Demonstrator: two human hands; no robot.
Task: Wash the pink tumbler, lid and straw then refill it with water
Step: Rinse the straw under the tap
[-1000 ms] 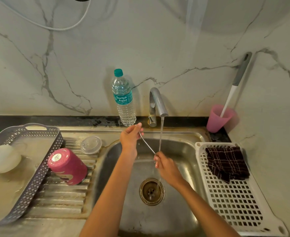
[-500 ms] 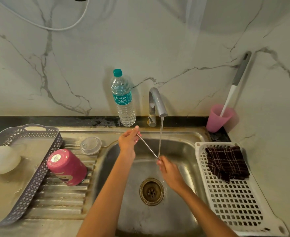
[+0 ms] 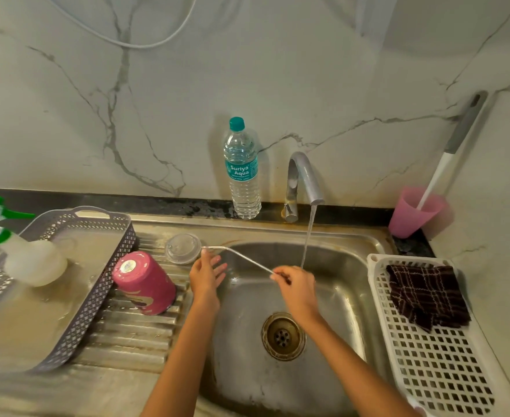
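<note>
The pink tumbler stands upside down on the ribbed draining board. Its clear lid lies just behind it. A thin clear bent straw stretches from above the lid's right edge to my right hand, which pinches its right end over the sink basin. My left hand is beside the tumbler with its fingers spread and straight, and its thumb tip touches the straw's bent end. Water runs from the tap just behind my right hand and misses the straw.
A sealed water bottle stands left of the tap. A pink cup with a brush is at the back right. A white basket holds a dark cloth. A grey basket with a spray bottle is on the left.
The straw has swung left, out of the water stream, and now lies flatter toward the lid. My left hand has moved left with it and opened its fingers.
</note>
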